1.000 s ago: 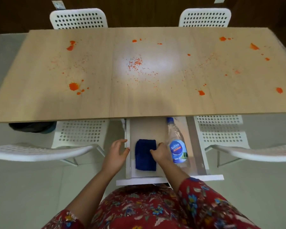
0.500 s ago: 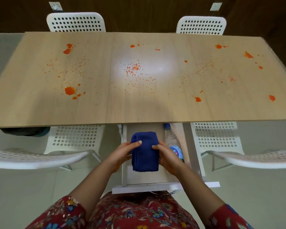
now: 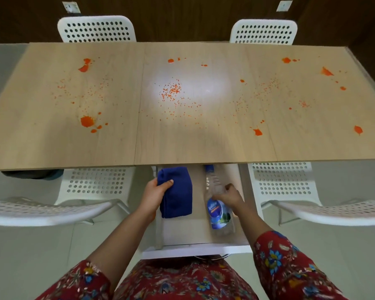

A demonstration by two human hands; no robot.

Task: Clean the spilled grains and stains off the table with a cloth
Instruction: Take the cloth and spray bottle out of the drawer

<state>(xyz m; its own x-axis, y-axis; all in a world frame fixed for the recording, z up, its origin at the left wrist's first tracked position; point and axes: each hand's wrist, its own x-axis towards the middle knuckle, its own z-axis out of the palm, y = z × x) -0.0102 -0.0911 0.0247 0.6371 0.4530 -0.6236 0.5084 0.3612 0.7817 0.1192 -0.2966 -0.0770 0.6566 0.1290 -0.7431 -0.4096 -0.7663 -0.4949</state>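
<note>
A folded dark blue cloth (image 3: 178, 191) hangs over the open white drawer (image 3: 195, 249) below the table's near edge. My left hand (image 3: 155, 194) grips its left side, thumb on top. My right hand (image 3: 230, 195) curls round a clear plastic bottle (image 3: 218, 204) with a blue label, which lies in the drawer's right half. The light wood table (image 3: 182, 144) carries orange grains (image 3: 171, 90) scattered in the middle, with more to the left and right. Orange stains (image 3: 87, 121) dot both ends and the far edge.
Two white perforated chairs (image 3: 96, 29) stand at the far side. Two more (image 3: 91, 185) sit under the near edge, left and right of the drawer. A dark object (image 3: 30, 174) lies under the table's left end.
My right hand let go of the cloth and moved right onto the bottle. My left hand now holds the cloth alone, a little farther forward.
</note>
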